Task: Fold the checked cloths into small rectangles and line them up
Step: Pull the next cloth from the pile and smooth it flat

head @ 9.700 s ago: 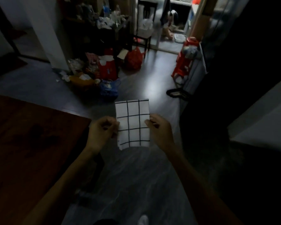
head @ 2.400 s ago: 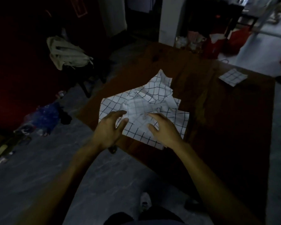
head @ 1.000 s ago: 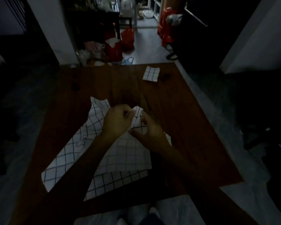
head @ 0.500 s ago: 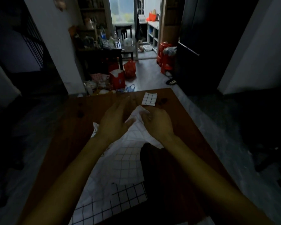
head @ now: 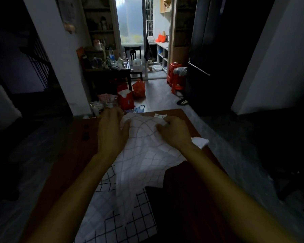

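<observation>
On the dark wooden table an unfolded checked cloth is lifted by its far edge, the left hand and right hand each pinching a top corner, while a small folded cloth lies just beyond the right knuckles.

1. We stand at a dark reddish-brown wooden counter that stretches away from us.
2. A white checked cloth with black grid lines lies spread on its near part.
3. At the far edge lies a small folded checked cloth, mostly hidden from us.
</observation>
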The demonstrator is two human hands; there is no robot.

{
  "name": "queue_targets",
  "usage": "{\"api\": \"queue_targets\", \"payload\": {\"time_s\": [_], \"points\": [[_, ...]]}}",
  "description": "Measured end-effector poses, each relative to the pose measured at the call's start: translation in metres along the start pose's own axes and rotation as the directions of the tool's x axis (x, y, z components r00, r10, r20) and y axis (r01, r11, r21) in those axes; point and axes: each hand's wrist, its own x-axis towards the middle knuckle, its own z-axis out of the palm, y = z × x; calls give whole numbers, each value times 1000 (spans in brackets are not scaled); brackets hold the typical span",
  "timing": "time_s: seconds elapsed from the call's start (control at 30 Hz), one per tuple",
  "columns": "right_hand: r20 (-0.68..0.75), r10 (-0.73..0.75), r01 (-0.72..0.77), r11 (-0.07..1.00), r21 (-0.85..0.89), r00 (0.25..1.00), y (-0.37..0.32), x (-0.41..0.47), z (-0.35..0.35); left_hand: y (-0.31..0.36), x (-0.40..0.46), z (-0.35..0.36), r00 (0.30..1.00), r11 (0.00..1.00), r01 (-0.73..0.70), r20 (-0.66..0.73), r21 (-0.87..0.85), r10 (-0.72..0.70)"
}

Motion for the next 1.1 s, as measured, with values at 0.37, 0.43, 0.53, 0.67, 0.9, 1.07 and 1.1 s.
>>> {"api": "queue_targets", "payload": {"time_s": [0.37, 0.43, 0.53, 0.67, 0.9, 1.07, 1.1], "points": [[260, 410, -474, 605, 640, 874, -28, 8, 4, 37, -65, 23, 916, 949, 138, 402, -284, -13], [321, 428, -517, 502, 693, 845, -31, 7, 6, 38, -67, 24, 878, 923, 250, 470, -292, -89], [336, 421, -518, 463, 719, 842, -30, 7, 11, 39, -67, 25, 827, 882, 380, 529, -278, -190], [324, 486, -533, 391, 750, 812, -18, 14, 15, 24, -62, 29, 913, 956, 225, 384, -188, -139], [-294, -131, 182, 972, 150, 947, 9, -4, 17, -17, -34, 22, 957, 966, -231, 204, 115, 204], [267, -468, 535, 675, -508, 843, 22, -5, 15, -21, -26, 17, 885, 872, -453, 212, 185, 415], [300, -437, 528, 639, -560, 848, 25, -3, 18, -22, -27, 18, 865, 855, -490, 219, 173, 451]]}}
